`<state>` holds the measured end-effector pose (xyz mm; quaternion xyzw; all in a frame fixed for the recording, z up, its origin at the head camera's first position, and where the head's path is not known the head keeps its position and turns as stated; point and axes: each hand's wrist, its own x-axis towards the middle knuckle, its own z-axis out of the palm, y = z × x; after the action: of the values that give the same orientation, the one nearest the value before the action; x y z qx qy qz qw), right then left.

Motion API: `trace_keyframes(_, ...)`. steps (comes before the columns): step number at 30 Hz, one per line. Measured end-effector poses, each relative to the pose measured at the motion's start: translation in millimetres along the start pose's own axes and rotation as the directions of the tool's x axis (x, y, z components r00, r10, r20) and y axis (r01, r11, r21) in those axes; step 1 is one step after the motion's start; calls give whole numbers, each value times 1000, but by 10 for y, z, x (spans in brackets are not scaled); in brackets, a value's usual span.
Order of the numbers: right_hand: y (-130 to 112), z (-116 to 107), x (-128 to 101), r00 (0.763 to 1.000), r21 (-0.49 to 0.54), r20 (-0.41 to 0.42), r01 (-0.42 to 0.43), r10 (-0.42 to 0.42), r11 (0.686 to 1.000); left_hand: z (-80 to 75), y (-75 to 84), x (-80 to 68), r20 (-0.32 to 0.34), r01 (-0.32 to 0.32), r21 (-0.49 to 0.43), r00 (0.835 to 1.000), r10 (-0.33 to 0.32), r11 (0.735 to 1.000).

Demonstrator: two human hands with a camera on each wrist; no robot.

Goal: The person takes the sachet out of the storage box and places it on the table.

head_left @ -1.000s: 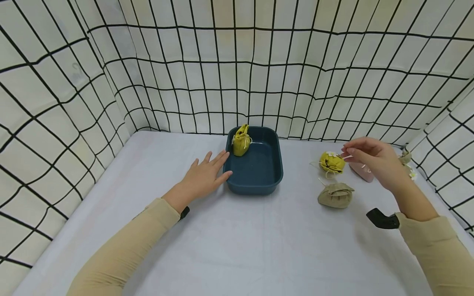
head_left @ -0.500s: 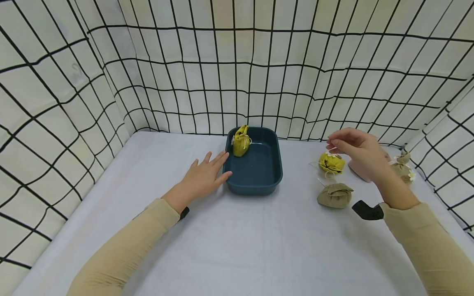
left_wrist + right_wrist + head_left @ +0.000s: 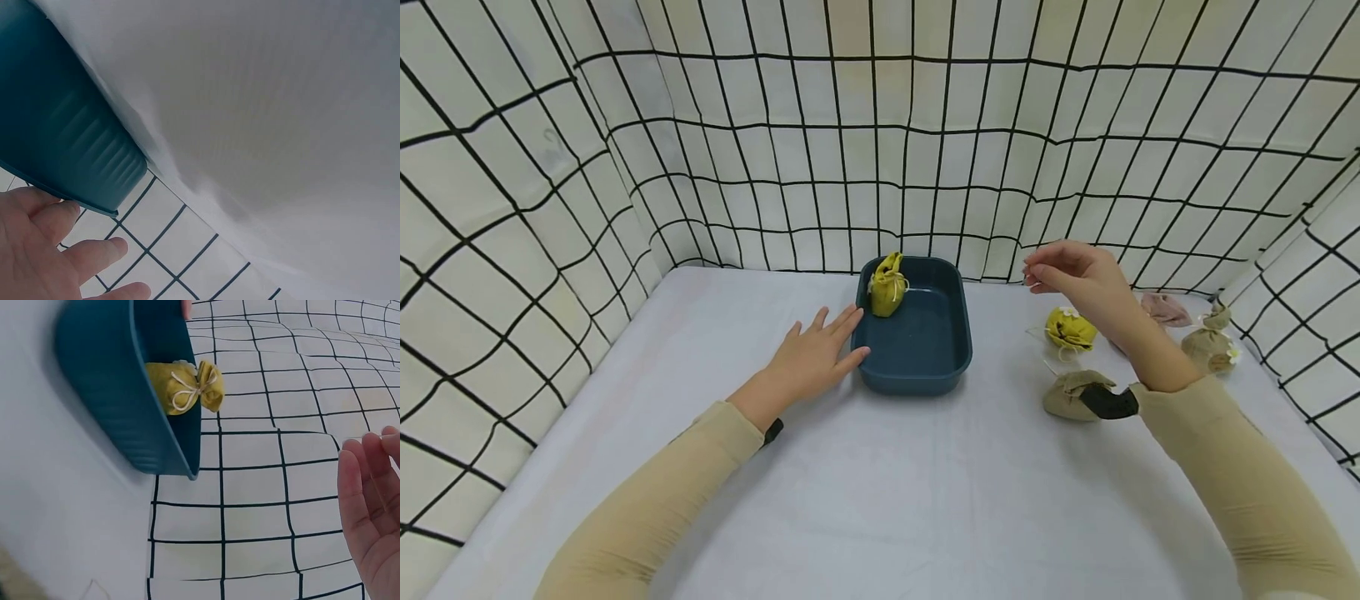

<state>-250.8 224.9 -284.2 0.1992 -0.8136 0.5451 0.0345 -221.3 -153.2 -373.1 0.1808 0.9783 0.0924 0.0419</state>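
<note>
While the left hand (image 3: 815,356) lies flat on the white table (image 3: 865,492) with its fingers spread and straight, its fingertips rest right against the left wall of the blue tub (image 3: 925,367), holding nothing; the left wrist view shows those fingers (image 3: 94,257) loose beside the tub's ribbed corner (image 3: 56,131). Inside the tub, tucked into its far left corner, sits a yellow pouch (image 3: 887,285) tied with pale cord, and the right wrist view picks it up too (image 3: 184,387), leaning on the tub's inner wall. Right of the tub, raised above the table, hangs the right hand (image 3: 1075,275), fingers drawn in narrow with thumb and forefinger close together near the tips; whether anything thin is pinched there, I cannot tell, and the right wrist view only shows the fingers (image 3: 369,506) lightly curved and bare. Below that hand, right of the tub, a second yellow pouch (image 3: 1070,328) lies on the table, with a tan pouch (image 3: 1067,393) nearer the person, partly behind the wrist. Farther right of the tub rest a pink pouch (image 3: 1165,308) and another tan pouch (image 3: 1208,346), close to the grid-patterned backdrop (image 3: 880,133).
</note>
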Motion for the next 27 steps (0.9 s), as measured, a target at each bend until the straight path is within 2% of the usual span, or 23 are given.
trace_keyframes(9, -41, 126, 253, 997, 7, 27, 66, -66, 998, 7, -8, -4, 0, 1, -2, 1000, -1, 1000)
trace_keyframes(19, -28, 262, 509, 998, -9, 39, 49, -48, 999, -19, 21, -14, -3, -3, 47, 1000, 4, 999)
trace_keyframes(27, 3, 403, 717, 1000, -23, -4, 12, -12, 1000, -6, 18, -9, -11, -2, 70, 1000, 3, 998)
